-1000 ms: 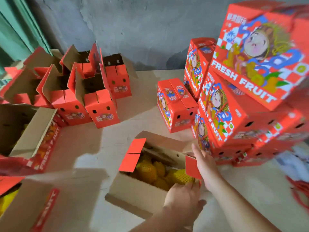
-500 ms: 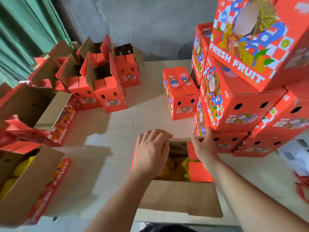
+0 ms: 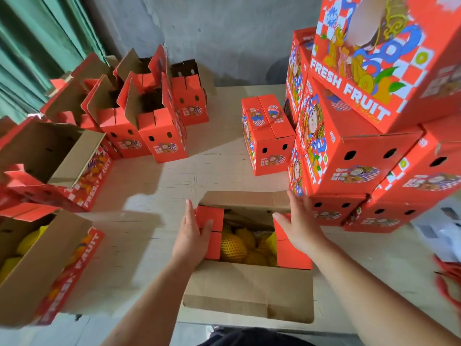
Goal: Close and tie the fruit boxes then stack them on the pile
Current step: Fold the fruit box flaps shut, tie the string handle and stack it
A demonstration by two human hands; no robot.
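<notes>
An open fruit box (image 3: 249, 288) sits in front of me, its long cardboard flaps spread near and far. Yellow netted fruit (image 3: 237, 245) shows inside. My left hand (image 3: 192, 236) rests on the red left end flap (image 3: 212, 216), fingers straight along its outer edge and thumb lying across its top. My right hand (image 3: 299, 228) presses flat on the red right end flap (image 3: 291, 255), fingers straight. Both end flaps lean inward over the fruit. The pile of closed red boxes (image 3: 349, 156) rises just right of the box.
A small closed, tied box (image 3: 269, 136) stands behind the open one. Several empty open boxes (image 3: 154, 131) crowd the back left. Two open boxes (image 3: 45, 265) lie at the left, the near one holding fruit. Red cords (image 3: 446, 278) lie at the right edge of the table (image 3: 154, 196).
My left hand moved from the box's near side, over its top, to the left end flap. The right hand kept to the right flap. Both end flaps now fold inward.
</notes>
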